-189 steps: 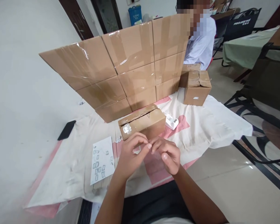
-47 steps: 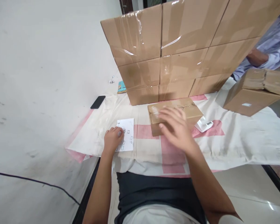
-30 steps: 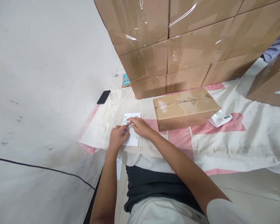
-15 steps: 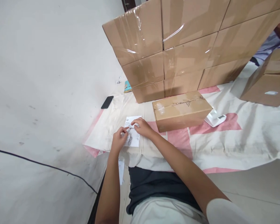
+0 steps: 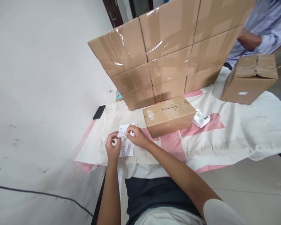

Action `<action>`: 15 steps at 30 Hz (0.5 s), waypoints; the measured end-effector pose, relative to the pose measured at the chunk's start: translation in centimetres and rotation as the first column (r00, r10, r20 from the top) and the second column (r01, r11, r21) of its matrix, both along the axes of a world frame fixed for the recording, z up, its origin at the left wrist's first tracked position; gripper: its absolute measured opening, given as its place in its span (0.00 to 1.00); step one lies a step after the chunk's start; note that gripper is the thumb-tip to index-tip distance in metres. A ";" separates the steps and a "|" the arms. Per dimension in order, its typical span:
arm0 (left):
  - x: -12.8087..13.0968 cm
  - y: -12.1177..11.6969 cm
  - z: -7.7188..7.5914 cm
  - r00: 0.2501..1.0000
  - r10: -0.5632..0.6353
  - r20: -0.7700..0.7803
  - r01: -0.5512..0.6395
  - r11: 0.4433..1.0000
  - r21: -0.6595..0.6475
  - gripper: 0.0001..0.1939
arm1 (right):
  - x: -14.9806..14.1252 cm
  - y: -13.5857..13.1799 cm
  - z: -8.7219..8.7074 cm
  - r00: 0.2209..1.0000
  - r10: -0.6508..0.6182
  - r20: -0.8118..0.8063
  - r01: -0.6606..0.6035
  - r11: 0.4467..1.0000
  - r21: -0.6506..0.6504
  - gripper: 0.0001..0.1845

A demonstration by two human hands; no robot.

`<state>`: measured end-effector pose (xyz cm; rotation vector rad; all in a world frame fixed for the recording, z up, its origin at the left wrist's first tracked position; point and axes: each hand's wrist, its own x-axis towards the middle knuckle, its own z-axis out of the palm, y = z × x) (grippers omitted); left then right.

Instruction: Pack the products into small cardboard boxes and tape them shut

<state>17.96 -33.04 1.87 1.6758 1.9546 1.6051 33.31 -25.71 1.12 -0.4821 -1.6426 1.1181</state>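
A white sheet of paper lies on the cloth-covered table, with several small grey link-shaped outlines on it; whether they are printed or loose pieces I cannot tell. Over the sheet's left edge, my left hand curls with thumb and forefinger close together. My right hand pinches above the sheet's upper part, its fingertips near the left ones. Whatever lies between the fingertips of either hand is too small to name. My hands cover parts of the sheet.
Stacked taped cartons rise at the back. A closed cardboard box sits right of my hands, with a white device beside it. A black phone lies back left. Another box stands far right, near a person's sleeve.
The view has shifted, so the table things appear further left and mostly lower. My left thumb and forefinger show a wider loop; my right hand remains pinched over the sheet.
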 end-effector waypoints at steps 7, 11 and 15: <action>12.0 3.6 5.3 0.990 -0.129 -0.055 0.140 0.928 0.345 0.08 | 10.7 -6.6 6.2 0.948 0.013 -0.318 -0.032 0.998 -0.052 0.14; 17.5 4.9 7.7 0.791 -0.342 -0.506 0.389 0.921 -0.015 0.20 | 19.7 -5.7 7.5 0.863 -0.304 -0.403 0.292 0.952 -0.092 0.12; 16.8 7.7 7.7 0.649 -0.387 -0.655 0.411 0.903 -0.127 0.25 | 25.9 -3.4 6.5 0.767 -0.556 -0.321 0.434 0.817 -0.379 0.15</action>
